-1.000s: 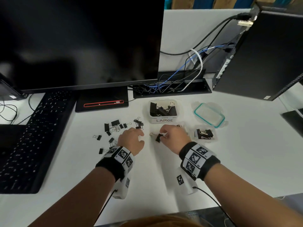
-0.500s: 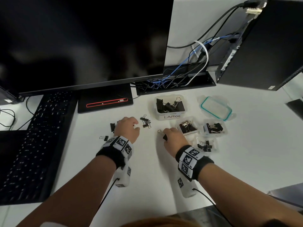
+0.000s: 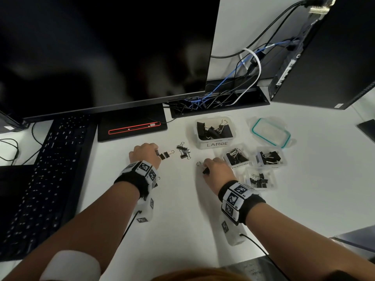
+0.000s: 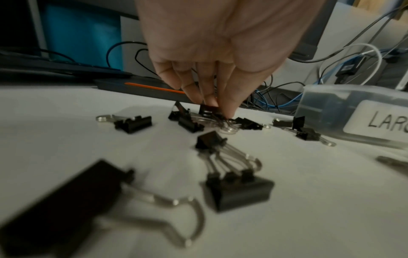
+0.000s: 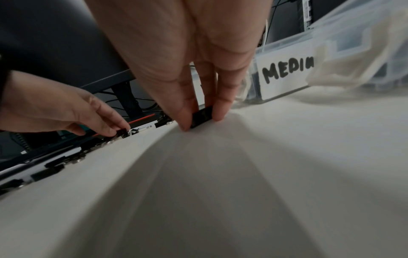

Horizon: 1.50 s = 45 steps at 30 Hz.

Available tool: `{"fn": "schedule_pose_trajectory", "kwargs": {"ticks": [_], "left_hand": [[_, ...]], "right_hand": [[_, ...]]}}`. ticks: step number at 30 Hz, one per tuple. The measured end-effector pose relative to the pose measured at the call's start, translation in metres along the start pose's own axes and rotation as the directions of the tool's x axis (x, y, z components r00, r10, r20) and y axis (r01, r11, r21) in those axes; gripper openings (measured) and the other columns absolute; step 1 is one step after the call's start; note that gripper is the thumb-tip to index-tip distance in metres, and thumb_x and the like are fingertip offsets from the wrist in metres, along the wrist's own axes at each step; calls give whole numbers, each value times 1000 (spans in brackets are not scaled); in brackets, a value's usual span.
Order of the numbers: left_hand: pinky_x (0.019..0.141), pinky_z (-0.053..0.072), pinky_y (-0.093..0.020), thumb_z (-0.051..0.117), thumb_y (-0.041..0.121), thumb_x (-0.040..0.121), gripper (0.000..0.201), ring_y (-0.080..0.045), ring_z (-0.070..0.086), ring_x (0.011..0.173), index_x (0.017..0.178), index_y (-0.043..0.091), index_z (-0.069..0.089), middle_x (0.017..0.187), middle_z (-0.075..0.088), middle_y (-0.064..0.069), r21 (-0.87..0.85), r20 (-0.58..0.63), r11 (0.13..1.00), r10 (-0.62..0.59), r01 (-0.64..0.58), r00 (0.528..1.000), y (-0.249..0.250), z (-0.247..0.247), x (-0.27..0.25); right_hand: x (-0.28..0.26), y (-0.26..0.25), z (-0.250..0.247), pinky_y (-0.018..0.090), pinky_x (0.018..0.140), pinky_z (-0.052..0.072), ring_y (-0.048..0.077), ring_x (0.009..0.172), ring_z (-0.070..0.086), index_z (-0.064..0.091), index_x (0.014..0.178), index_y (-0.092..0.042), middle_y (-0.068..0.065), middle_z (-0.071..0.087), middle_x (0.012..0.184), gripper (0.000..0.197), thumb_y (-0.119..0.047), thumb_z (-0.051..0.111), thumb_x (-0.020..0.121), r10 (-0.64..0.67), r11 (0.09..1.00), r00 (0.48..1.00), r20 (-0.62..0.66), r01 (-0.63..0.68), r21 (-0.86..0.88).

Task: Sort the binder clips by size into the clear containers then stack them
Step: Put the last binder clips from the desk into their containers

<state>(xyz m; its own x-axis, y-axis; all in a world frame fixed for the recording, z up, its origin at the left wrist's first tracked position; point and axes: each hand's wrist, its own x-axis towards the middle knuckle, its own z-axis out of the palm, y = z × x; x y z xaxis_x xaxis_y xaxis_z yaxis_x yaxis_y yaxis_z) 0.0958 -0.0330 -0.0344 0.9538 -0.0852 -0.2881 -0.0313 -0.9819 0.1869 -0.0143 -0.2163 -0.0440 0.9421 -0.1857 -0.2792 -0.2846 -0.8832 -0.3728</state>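
Head looks down; wrist views skim the shared desk point(image 3: 178, 220).

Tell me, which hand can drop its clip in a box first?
Probably the right hand. It already pinches a clip and sits right beside the medium box. The left hand is farther away, pinching a clip in the loose pile.

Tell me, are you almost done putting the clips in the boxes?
Partly. The LARGE container and three smaller containers already hold clips. Now the right hand pinches one clip near the MEDIUM container, and the left hand pinches another clip. Left: several loose clips on the desk, the lid is off, and nothing is stacked.
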Motion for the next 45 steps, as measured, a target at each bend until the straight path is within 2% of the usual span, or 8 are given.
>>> {"fn": "schedule_pose_trajectory", "kwargs": {"ticks": [10,16,19,22,25,34,39,45], "left_hand": [[94,37,-35,54,18,89,23,-23,54,108,107,28,65,111,66,1,-93,-17,995,30,-32,999,-8,4,0],[96,31,-34,53,21,90,19,-19,58,105,105,30,61,109,67,7,-146,-45,987,59,-65,997,-8,0,-8],[97,37,-35,57,20,88,14,-20,60,102,101,26,60,107,68,4,-218,-26,974,58,-62,998,-5,-3,-12],[86,47,-32,61,19,86,14,-20,61,95,99,24,62,106,68,0,-321,-4,946,46,-45,999,1,-8,-15],[83,47,-29,64,19,84,18,-21,61,96,102,22,67,107,67,-2,-403,2,914,57,-52,998,8,-13,-17],[77,42,-23,65,18,84,18,-13,57,87,101,21,69,94,63,4,-494,-18,858,150,-139,989,51,-18,-37],[83,50,-29,67,16,80,13,-15,65,88,90,22,69,81,68,5,-561,12,821,138,-107,990,78,-14,-50],[71,40,-21,66,24,83,15,-12,58,84,98,25,65,91,64,5,-572,-8,810,153,-130,988,115,-13,-62]], "right_hand": [[3,-3,-5,34,88,45,32,109,51,50,118,-5,15,54,116,31,-11,49,88,57,998,997,46,-58,22],[-1,-4,-8,33,84,46,32,105,54,52,119,-5,16,56,115,33,-11,49,87,45,997,998,38,-47,66],[-4,-3,-11,30,78,45,30,102,56,53,118,-5,16,57,113,33,-10,50,86,32,995,999,27,-34,93],[-6,-2,-13,24,70,36,29,98,56,56,112,-4,15,58,108,29,-10,52,85,11,993,1000,8,-12,116],[-8,-2,-20,25,69,38,28,95,56,57,109,-5,14,61,105,26,-11,54,84,-20,989,1000,-6,21,149],[-14,17,-49,25,72,39,26,95,57,61,105,-9,11,62,102,25,-12,59,80,-110,978,992,-67,120,168],[-18,40,-71,25,78,42,23,95,58,66,101,-14,8,64,101,22,-13,62,80,-126,969,986,-109,146,201],[-22,79,-107,23,76,41,18,91,57,67,100,-14,1,64,94,19,-12,62,82,-84,971,991,-106,106,214]]}}
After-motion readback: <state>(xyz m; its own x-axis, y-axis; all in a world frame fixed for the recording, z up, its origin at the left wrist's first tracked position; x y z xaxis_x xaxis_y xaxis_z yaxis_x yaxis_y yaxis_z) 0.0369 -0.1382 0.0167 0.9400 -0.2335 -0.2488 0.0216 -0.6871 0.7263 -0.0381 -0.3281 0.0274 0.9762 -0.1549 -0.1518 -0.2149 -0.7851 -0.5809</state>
